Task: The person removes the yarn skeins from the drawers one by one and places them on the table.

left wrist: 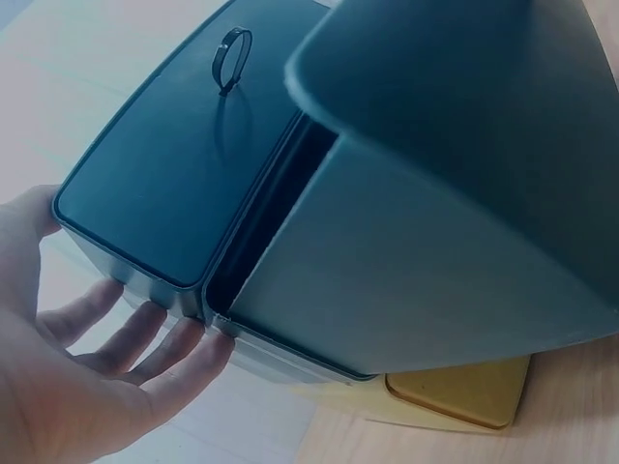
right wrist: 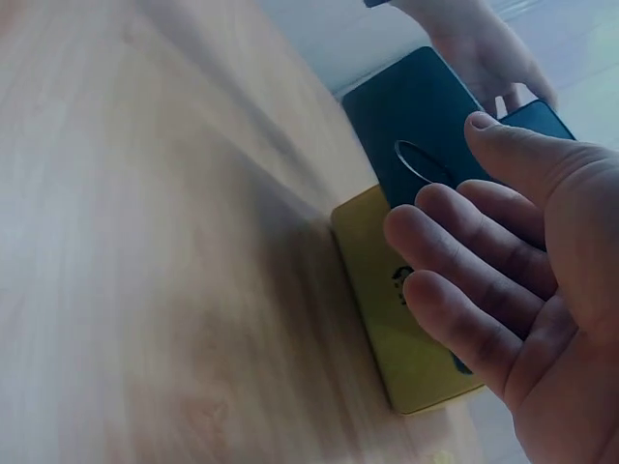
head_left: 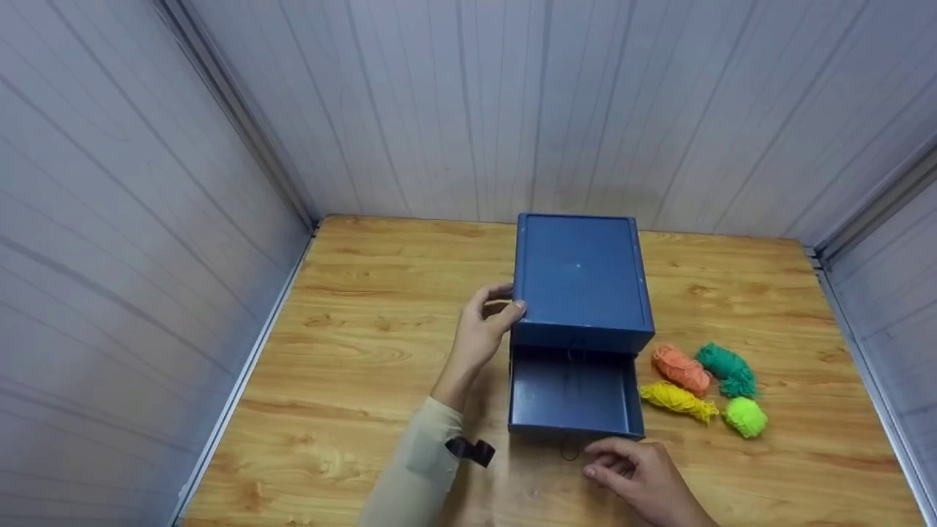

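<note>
Pale panelled walls (head_left: 402, 110) close in the back and both sides of a wooden table (head_left: 366, 329), with metal strips (head_left: 878, 417) running along its left and right edges. A blue cabinet (head_left: 578, 271) stands right of the middle, its back near the rear wall, with a broad stretch of wood between it and the left side and a narrower one to the right. Its blue drawer (head_left: 542, 427) juts out toward the person, so the front lip takes up room there; the section above, with a ring (left wrist: 221, 64), sits closed, and a yellow bottom section (right wrist: 387, 319) shows underneath. The left hand (head_left: 483, 333) is spread at the cabinet's left front corner, thumb on the top edge and fingertips against the side. The right hand (head_left: 637, 472), loosely bent and holding nothing, is just beside the drawer's loop handle (head_left: 564, 452). Close by on the right, four yarn bundles crowd together: orange (head_left: 681, 369), dark green (head_left: 727, 368), lime (head_left: 745, 417) and yellow (head_left: 679, 401), the yellow one nearest the drawer's side wall. A black band (head_left: 479, 452) sticks out from the left sleeve (head_left: 421, 468).
</note>
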Demonstrator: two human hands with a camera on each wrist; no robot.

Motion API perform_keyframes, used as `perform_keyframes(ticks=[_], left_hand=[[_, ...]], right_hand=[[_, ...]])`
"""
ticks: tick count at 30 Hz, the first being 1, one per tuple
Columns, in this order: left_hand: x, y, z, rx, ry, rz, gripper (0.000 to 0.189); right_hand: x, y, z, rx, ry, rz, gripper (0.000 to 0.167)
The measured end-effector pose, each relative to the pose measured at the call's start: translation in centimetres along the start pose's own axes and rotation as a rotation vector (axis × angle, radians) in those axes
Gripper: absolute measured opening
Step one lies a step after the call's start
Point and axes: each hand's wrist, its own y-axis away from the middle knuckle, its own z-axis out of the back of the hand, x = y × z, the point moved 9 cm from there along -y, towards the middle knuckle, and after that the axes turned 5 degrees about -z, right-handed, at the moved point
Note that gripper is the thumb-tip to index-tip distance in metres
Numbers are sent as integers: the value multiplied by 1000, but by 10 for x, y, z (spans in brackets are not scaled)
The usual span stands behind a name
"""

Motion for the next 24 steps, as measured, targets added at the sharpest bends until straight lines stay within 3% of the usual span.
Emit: perform_keyframes(ticks=[7, 14, 24], left_hand=[[-3, 0, 0, -8, -24, -20, 45], [-4, 2, 1, -28, -55, -40, 43], [-8, 0, 2, -23, -45, -54, 45]], right_hand=[[-5, -5, -14, 44, 30, 9, 40], [-10, -11, -27, 51, 17, 24, 35], [-8, -18, -30, 37, -51, -9, 36]])
